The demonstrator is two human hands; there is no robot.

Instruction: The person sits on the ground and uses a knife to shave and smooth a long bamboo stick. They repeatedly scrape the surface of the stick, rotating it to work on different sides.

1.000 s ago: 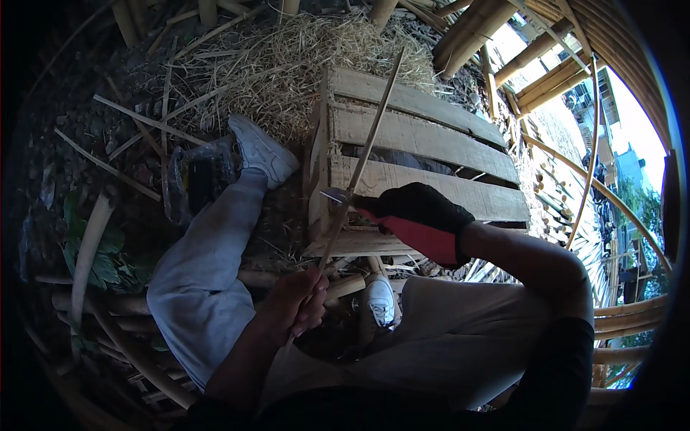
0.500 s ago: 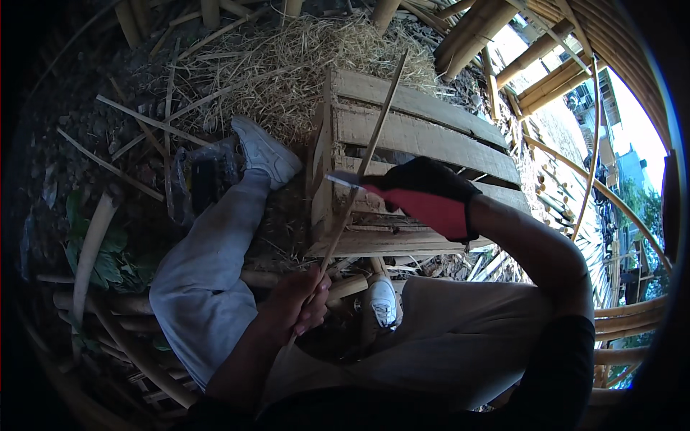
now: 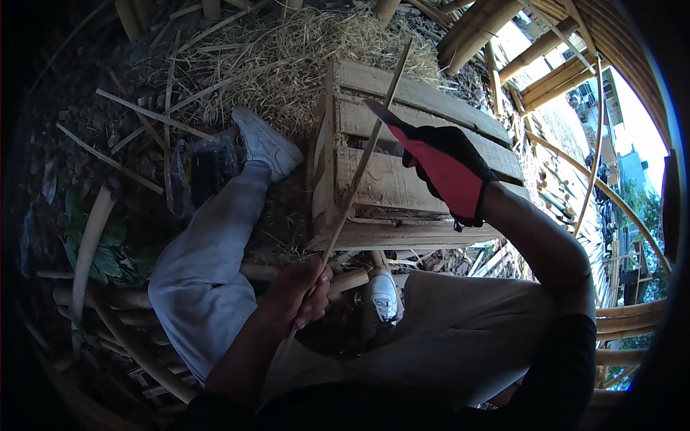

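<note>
My bare left hand (image 3: 298, 293) is closed around the lower part of a long, thin bamboo strip (image 3: 365, 159), which slants up and away to the right over a wooden crate. On my right hand (image 3: 447, 167) is a red and black glove, its fingers closed on a knife whose handle is hidden in the grip. The pale knife blade (image 3: 381, 113) points up and left, crossing the strip in its upper half. Whether the edge touches the strip cannot be made out. Below the gloved hand lies the slatted crate (image 3: 402, 185).
Dry shavings (image 3: 302, 54) are heaped behind the crate. A clear plastic bag (image 3: 188, 176) with a dark object lies left of my shoe (image 3: 266, 144). Bamboo poles (image 3: 93, 244) stand and lie at the left, with thicker poles (image 3: 478, 32) at the far right.
My right hand with the knife has moved up and away along the bamboo strip, and the blade now tilts more upward. The left hand keeps its hold in nearly the same place.
</note>
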